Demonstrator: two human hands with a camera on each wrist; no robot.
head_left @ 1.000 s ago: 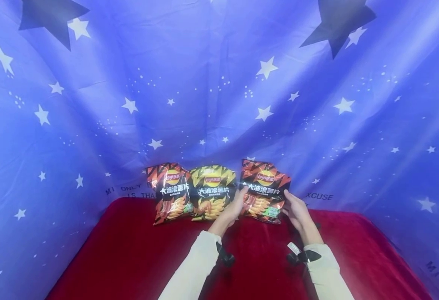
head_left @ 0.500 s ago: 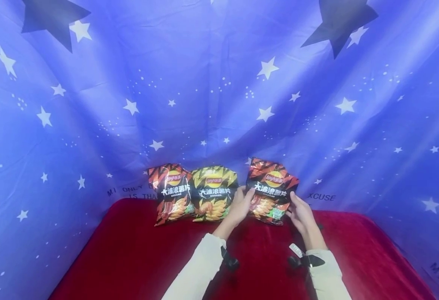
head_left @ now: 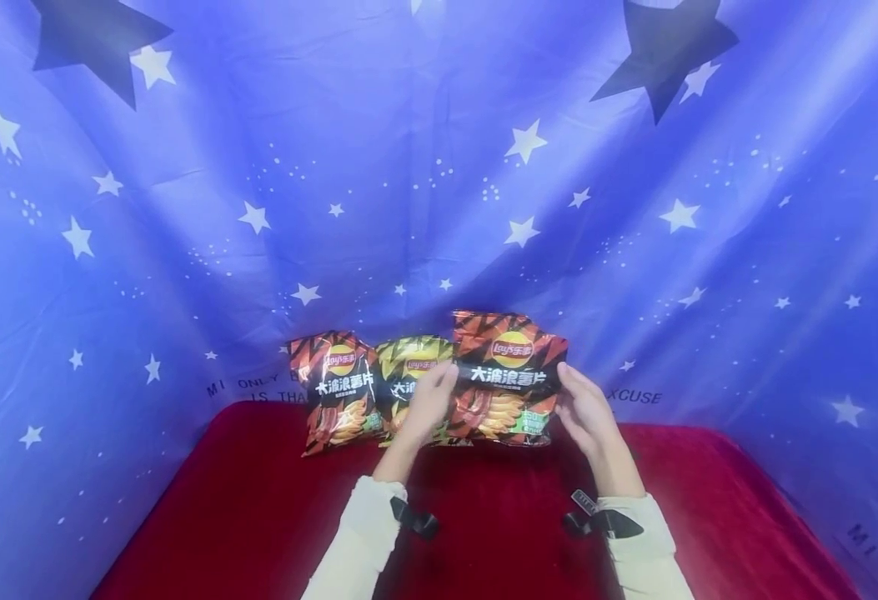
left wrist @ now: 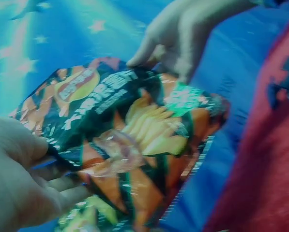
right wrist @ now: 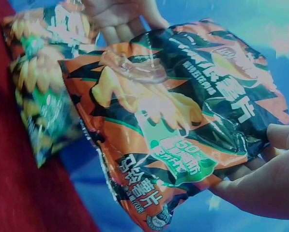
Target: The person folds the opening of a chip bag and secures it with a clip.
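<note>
A red-and-black bag of potato chips point(head_left: 509, 379) is held upright between both hands, its printed front facing me. My left hand point(head_left: 431, 404) grips its left edge, thumb on the front and fingers behind, as the left wrist view shows. My right hand point(head_left: 589, 412) grips the right edge the same way; in the right wrist view its thumb point(right wrist: 282, 136) lies at the bag's side. Just left of the held bag stands a yellow-and-black chip bag point(head_left: 408, 354), partly covered by my left hand and the held bag. Farther left, another red chip bag point(head_left: 337, 392) stands upright.
The bags are at the back of a table with a red velvet cloth point(head_left: 499, 517). Behind it hangs a blue curtain point(head_left: 408, 167) printed with stars. Black straps with small devices point(head_left: 611, 523) sit on both wrists.
The held red bag first shifted slightly right, then moved left with both hands and looks larger. It now overlaps the right part of the yellow bag. The leftmost bag stays in place.
</note>
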